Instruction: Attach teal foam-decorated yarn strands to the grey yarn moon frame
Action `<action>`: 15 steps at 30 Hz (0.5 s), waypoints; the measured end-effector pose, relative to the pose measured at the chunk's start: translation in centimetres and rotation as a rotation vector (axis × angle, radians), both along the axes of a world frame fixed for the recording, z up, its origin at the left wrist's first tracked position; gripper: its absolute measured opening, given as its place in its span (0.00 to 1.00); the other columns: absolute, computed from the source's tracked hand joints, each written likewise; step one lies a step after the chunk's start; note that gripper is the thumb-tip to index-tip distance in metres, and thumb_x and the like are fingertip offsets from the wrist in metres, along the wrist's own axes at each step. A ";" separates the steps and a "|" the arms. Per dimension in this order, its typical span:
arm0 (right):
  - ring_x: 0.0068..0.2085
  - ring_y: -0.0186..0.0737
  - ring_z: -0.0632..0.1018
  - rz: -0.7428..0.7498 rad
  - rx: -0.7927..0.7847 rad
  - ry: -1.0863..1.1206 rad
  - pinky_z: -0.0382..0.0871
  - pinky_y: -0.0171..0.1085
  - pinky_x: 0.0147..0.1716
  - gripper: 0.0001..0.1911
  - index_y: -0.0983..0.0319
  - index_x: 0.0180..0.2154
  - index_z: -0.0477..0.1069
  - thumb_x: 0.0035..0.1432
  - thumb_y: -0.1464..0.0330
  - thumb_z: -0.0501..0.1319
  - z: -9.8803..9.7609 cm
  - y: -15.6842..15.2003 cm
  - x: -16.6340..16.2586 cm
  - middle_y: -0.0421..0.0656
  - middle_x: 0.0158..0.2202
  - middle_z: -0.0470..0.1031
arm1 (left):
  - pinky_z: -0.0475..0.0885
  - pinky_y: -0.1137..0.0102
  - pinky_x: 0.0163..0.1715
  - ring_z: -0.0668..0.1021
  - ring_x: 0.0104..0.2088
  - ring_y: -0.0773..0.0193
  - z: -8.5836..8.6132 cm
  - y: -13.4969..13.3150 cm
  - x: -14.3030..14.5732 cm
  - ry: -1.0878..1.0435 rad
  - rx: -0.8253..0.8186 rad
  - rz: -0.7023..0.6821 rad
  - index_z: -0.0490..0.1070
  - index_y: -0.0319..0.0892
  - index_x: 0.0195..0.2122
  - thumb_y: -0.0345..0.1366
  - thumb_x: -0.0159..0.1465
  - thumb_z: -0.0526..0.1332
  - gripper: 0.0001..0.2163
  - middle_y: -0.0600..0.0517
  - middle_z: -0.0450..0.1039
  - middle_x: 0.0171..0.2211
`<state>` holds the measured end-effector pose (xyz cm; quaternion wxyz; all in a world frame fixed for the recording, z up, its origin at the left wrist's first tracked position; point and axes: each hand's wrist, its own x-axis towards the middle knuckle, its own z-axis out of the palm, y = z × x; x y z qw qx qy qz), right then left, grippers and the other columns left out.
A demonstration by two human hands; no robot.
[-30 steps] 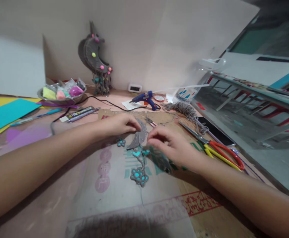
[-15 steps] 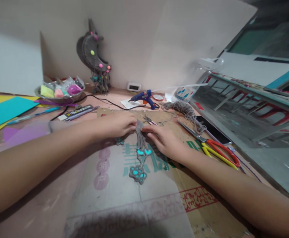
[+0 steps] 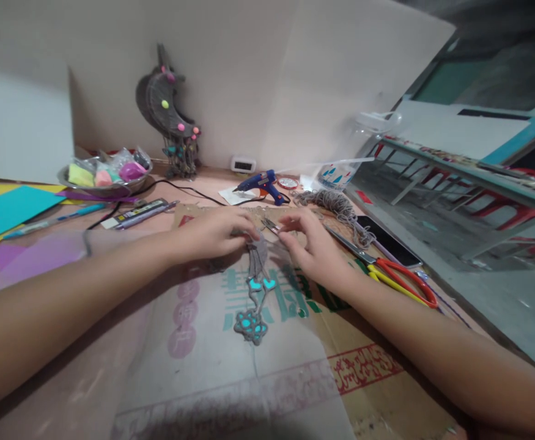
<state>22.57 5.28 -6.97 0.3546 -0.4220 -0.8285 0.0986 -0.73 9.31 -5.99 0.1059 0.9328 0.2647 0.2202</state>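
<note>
A grey yarn-wrapped ornament (image 3: 257, 263) lies on the cardboard sheet (image 3: 267, 342), with turquoise hearts (image 3: 261, 285) and a turquoise flower piece (image 3: 250, 324) hanging from it on grey cord. My left hand (image 3: 216, 233) is closed, its fingertips pinching the ornament's top end. My right hand (image 3: 310, 244) hovers just right of that end, fingers curled and pinched near a small pair of snips (image 3: 271, 225); whether it holds anything I cannot make out.
Red-and-yellow scissors (image 3: 386, 272), a phone (image 3: 389, 241), a heap of grey yarn (image 3: 335, 205) and a blue glue gun (image 3: 262, 183) lie to the right and behind. A metal bowl of coloured clay (image 3: 104, 174), pens (image 3: 141, 212), coloured paper (image 3: 5, 208) and a moon-shaped hanging (image 3: 164, 107) stand at the left and back.
My right hand lifted off the ornament's right edge and moved up toward its top end, fingers now curled. My left hand kept its pinch. The ornament turned from slanted to nearly straight.
</note>
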 end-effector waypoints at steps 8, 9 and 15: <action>0.44 0.42 0.75 -0.174 -0.162 0.045 0.69 0.43 0.47 0.11 0.62 0.44 0.66 0.58 0.66 0.57 0.7 5.3 3.0 0.48 0.45 0.73 | 0.69 0.68 0.43 0.78 0.41 0.62 -2.8 0.7 1.2 -0.078 -0.060 -0.090 0.78 0.43 0.39 0.33 0.65 0.58 0.08 0.49 0.78 0.39; 0.45 0.42 0.75 -0.191 -0.169 0.013 0.69 0.43 0.48 0.12 0.63 0.44 0.67 0.58 0.67 0.57 0.7 6.1 3.1 0.48 0.45 0.73 | 0.69 0.68 0.42 0.77 0.40 0.62 -3.0 0.8 1.2 -0.077 -0.033 -0.092 0.78 0.43 0.38 0.33 0.65 0.59 0.08 0.48 0.78 0.38; 0.41 0.46 0.77 -0.356 -0.252 -0.066 0.70 0.46 0.44 0.16 0.68 0.42 0.70 0.55 0.64 0.61 0.5 11.5 3.2 0.53 0.40 0.76 | 0.68 0.69 0.39 0.76 0.38 0.62 -3.1 0.4 1.6 -0.046 0.043 -0.054 0.77 0.42 0.36 0.32 0.65 0.59 0.06 0.49 0.76 0.35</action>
